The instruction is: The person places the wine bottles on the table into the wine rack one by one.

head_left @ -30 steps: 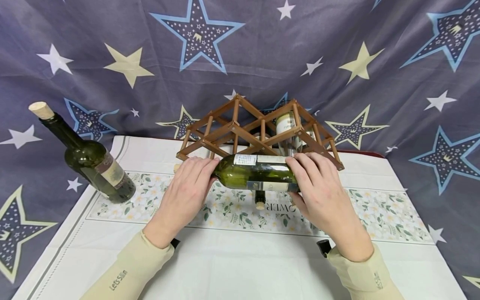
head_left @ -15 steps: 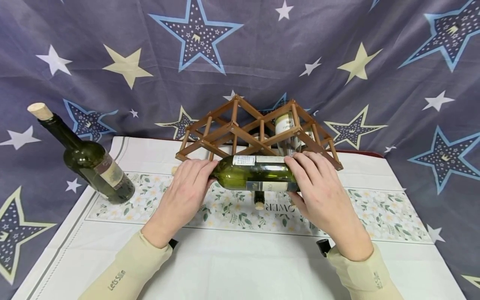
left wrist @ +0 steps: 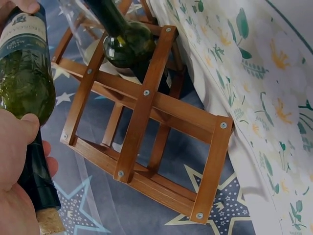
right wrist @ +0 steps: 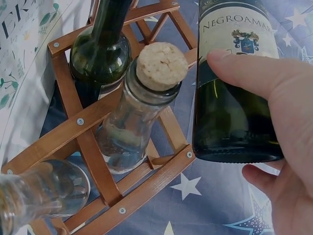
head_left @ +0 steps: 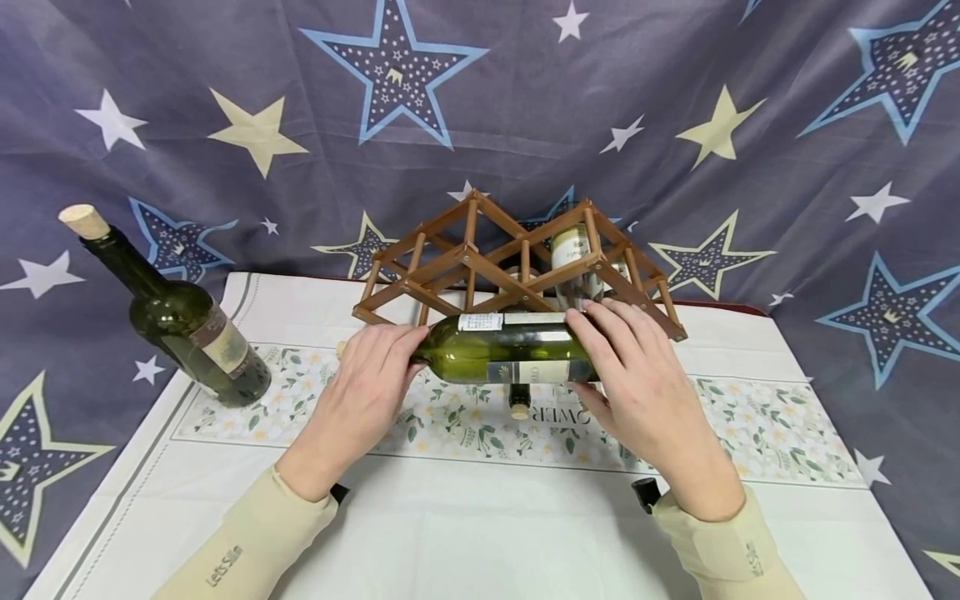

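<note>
Both hands hold a green wine bottle [head_left: 517, 348] level in front of a wooden wine rack [head_left: 468, 257]. My left hand [head_left: 369, 387] grips its neck, and the cork [left wrist: 50, 221] pokes out past that hand in the left wrist view. At the other end, my right hand [head_left: 641, 396] grips the body near the base, thumb across the cream label [right wrist: 239, 34]. The rack bears another green bottle [right wrist: 100, 58], whose corked neck points toward me. Two clear glass bottles, one corked [right wrist: 122, 132] and one lower down [right wrist: 58, 188], also lie in it.
At the left of the table stands a dark green bottle [head_left: 225, 354] with a large cork [head_left: 84, 221]. A white tablecloth [head_left: 487, 533] with a floral band covers the table. Behind the rack hangs a star-patterned cloth [head_left: 525, 108].
The held bottle has shifted slightly left and toward me, and my left hand has moved with it. My right hand stays nearly in place. The rack and standing bottle have not moved.
</note>
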### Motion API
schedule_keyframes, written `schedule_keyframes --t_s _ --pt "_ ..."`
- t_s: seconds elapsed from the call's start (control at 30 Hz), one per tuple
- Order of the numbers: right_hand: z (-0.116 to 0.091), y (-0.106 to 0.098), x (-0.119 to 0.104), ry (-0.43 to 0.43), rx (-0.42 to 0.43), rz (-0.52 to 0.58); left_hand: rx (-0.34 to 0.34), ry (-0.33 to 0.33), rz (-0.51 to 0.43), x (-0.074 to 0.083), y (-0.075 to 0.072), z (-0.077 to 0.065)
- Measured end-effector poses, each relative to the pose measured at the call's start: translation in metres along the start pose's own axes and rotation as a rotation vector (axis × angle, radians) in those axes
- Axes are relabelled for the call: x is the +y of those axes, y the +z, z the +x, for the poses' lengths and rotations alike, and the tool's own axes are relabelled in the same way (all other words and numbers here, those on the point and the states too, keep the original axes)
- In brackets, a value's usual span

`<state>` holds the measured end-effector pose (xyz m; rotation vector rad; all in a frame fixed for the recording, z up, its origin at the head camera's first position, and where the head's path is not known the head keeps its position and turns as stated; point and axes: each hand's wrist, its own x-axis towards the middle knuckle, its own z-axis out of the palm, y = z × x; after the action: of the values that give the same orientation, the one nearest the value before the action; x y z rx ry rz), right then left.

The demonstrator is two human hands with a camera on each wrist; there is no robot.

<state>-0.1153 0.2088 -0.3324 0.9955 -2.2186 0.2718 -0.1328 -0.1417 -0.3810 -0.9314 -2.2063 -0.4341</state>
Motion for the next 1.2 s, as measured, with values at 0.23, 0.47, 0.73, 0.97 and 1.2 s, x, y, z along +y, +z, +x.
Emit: schedule_keyframes --t_s 0.23,0.47,0.73,0.97,1.2 --pt "0.0 0.0 -0.001 -0.002 0.015 0.0 -0.038 -0.024 0.003 0.001 -0.002 -0.005" --pt "0.0 0.001 0.0 -0.012 0.023 0.008 -0.046 -0.044 -0.004 0.001 -0.004 -0.009" --pt "0.0 -0.002 0.004 -0.012 0.047 0.022 -0.02 -0.061 -0.034 -0.002 -0.008 -0.015" --pt "-0.002 -0.005 0.008 -0.006 0.087 0.052 -0.036 -0.103 -0.053 -0.006 -0.014 -0.025" --pt "-0.004 -0.009 0.011 -0.005 0.16 0.048 -0.051 -0.152 -0.054 -0.008 -0.019 -0.037"
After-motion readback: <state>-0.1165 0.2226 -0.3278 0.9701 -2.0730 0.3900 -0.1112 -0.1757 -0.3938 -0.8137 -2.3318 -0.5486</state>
